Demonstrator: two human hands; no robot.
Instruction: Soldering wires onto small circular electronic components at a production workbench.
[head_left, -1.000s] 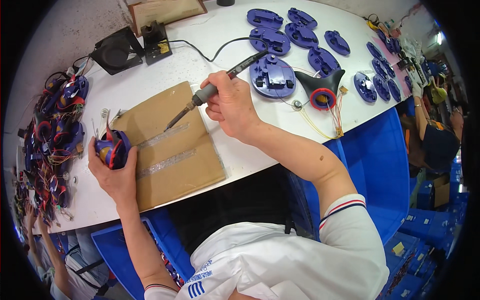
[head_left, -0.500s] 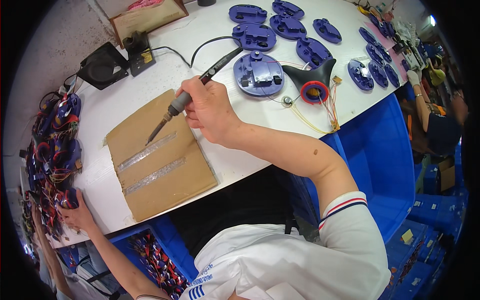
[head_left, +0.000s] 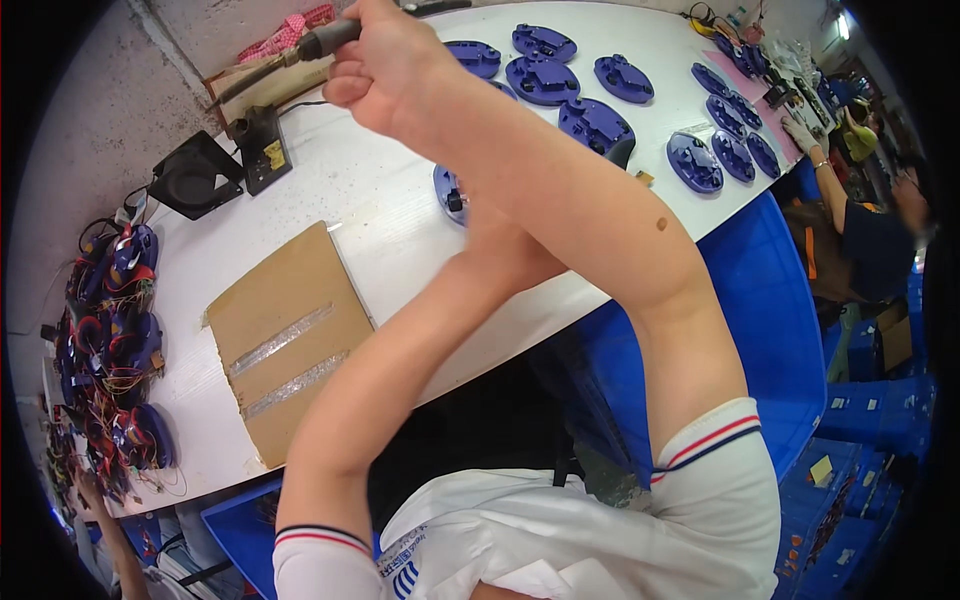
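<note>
High over the far side of the table, my right hand (head_left: 390,70) is closed around the grip of a soldering iron (head_left: 330,40), whose metal tip points down and left. My left hand (head_left: 505,240) reaches across to the right beneath my right forearm, near a purple oval plastic shell (head_left: 449,190) that is partly covered. Its fingers are hidden behind my right arm and smeared, so what they touch cannot be seen. Only a bit of a black curved part (head_left: 622,152) shows beyond the forearm.
Taped brown cardboard (head_left: 290,350) lies on the white table. A black fan-like unit (head_left: 197,175) and an iron stand (head_left: 262,150) are behind it. Wired parts (head_left: 110,340) are heaped at left. Purple shells (head_left: 542,80) stand at the back, a blue bin (head_left: 765,300) at right. Other people work nearby.
My right hand has lifted the soldering iron up and away from the cardboard. My left hand has left the heap of wired parts and swung right, under my right forearm.
</note>
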